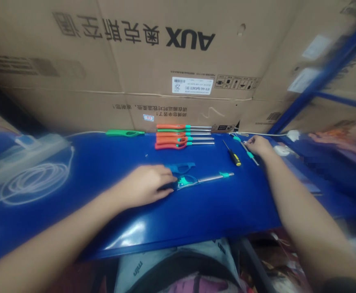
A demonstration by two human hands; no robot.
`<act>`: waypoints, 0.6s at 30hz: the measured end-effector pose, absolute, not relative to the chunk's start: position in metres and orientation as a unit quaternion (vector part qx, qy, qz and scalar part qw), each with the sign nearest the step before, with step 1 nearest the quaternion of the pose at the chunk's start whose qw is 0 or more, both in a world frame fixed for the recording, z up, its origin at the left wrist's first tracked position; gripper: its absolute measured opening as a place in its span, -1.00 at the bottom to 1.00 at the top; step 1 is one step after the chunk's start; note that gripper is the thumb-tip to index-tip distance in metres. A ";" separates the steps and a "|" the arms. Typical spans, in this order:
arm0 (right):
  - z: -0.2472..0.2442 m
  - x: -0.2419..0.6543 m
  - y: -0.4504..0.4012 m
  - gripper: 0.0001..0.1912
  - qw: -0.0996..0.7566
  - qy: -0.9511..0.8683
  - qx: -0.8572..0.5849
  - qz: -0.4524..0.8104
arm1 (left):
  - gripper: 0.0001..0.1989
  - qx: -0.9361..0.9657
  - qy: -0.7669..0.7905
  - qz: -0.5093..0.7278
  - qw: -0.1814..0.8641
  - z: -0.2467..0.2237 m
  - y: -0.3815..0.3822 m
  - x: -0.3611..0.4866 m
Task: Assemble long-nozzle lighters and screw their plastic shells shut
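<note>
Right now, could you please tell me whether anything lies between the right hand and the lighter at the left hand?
Yes: the screwdriver lies on the blue table between the right hand and the lighter's metal tube, and a second metal tube lies by that hand.

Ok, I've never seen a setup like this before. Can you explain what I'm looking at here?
There's no machine: these are a person's bare hands, seen by one camera on their head, looking forward and down. On the blue table, the left hand holds the near end of a lighter-like piece with a metal tube; its fingers hide part of it. A blue handle piece lies just beyond. The right hand is at another tube with teal parts; whether it grips it is unclear. Also there: a screwdriver, a row of long-nosed lighters, a green handle and a coiled white cable. A cardboard box stands behind.
</note>
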State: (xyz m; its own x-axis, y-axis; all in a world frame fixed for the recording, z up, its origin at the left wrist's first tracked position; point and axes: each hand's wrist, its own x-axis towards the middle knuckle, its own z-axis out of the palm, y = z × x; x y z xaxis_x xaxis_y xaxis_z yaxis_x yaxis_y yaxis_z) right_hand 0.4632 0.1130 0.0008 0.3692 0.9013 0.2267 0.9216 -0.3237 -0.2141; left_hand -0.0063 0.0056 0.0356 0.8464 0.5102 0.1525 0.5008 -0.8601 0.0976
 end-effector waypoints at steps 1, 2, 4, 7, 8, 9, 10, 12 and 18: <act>0.005 0.458 0.112 -0.81 0.167 -0.544 -0.822 -0.030 | -0.73 0.960 0.264 0.089 0.030 0.033 0.006 -0.006; 0.010 0.452 0.111 -0.82 0.185 -0.532 -0.826 -0.029 | -0.72 0.960 0.264 0.091 0.033 0.031 0.006 -0.005; 0.023 0.436 0.108 -0.85 0.236 -0.529 -0.815 -0.035 | -0.71 0.958 0.265 0.098 0.038 0.027 0.007 -0.004; 0.038 0.398 0.100 -0.79 0.303 -0.565 -0.768 0.005 | -0.66 0.950 0.274 0.135 0.058 0.024 0.005 -0.001; 0.041 0.381 0.095 -0.77 0.319 -0.579 -0.750 0.031 | -0.62 0.944 0.280 0.160 0.072 0.024 0.004 0.000; 0.042 0.362 0.088 -0.75 0.330 -0.595 -0.731 0.058 | -0.58 0.934 0.289 0.191 0.091 0.024 0.003 0.001; 0.041 0.341 0.078 -0.73 0.345 -0.618 -0.699 0.102 | -0.55 0.921 0.299 0.223 0.115 0.025 0.002 0.003; 0.037 0.299 0.052 -0.67 0.409 -0.657 -0.558 0.302 | -0.50 0.888 0.322 0.283 0.168 0.025 -0.001 0.005; 0.025 0.227 -0.017 -0.75 0.373 -0.723 -0.372 0.448 | -0.59 0.823 0.324 0.292 0.364 0.025 -0.007 0.014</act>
State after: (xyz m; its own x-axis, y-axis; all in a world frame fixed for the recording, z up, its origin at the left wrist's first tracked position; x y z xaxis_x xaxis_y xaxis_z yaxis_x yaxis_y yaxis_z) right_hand 0.2272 -0.0172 0.0248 -0.4463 0.8708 0.2061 0.2037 0.3232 -0.9242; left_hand 0.0140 -0.0065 0.0254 0.6194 0.7459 0.2450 0.3211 -0.5255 0.7879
